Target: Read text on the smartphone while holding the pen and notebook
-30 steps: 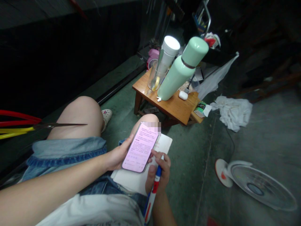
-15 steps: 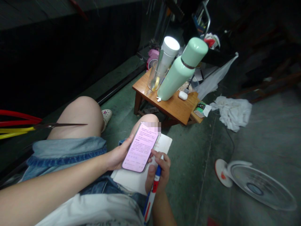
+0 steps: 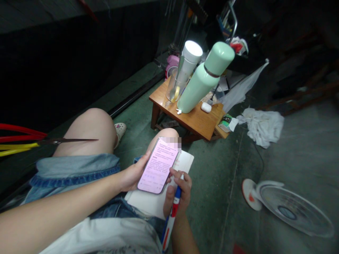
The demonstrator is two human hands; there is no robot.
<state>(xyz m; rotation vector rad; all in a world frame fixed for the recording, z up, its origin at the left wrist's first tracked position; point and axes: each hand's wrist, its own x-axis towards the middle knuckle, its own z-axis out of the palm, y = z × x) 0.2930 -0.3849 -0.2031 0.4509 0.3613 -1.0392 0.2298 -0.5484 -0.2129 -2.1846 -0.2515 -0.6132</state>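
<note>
On the small wooden table (image 3: 197, 121) at the far side stand the containers. A clear glass tumbler (image 3: 172, 90) holds a long metal utensil and something yellow at its bottom; whether there is liquid in it cannot be told. Just right of it a white cylindrical cup (image 3: 190, 58) has its lid shut, and a tall mint-green insulated bottle (image 3: 201, 84) is capped, so their contents are hidden. A closed white earbud case (image 3: 206, 107) lies near the bottle's base, to its right. Nearer, on the person's lap, the left hand (image 3: 130, 175) is curled around a pink-lit smartphone (image 3: 158, 165), gripping its left edge with the thumb laid along it and the screen facing up. The phone rests over a white notebook (image 3: 149, 201) that lies on the right thigh. The right hand (image 3: 180, 190) is closed around a blue, white and red pen (image 3: 171, 221), which is pinched between thumb and fingers with its tip up by the notebook page, while the forefinger touches the phone's lower right edge. The screen shows lines of dark text too small to read, and its top is blurred; the markings on the pen cannot be made out either. A white electric fan (image 3: 290, 208) lies flat on the green floor to the right, and scissors with red and yellow handles (image 3: 39, 141) point in from the left.
</note>
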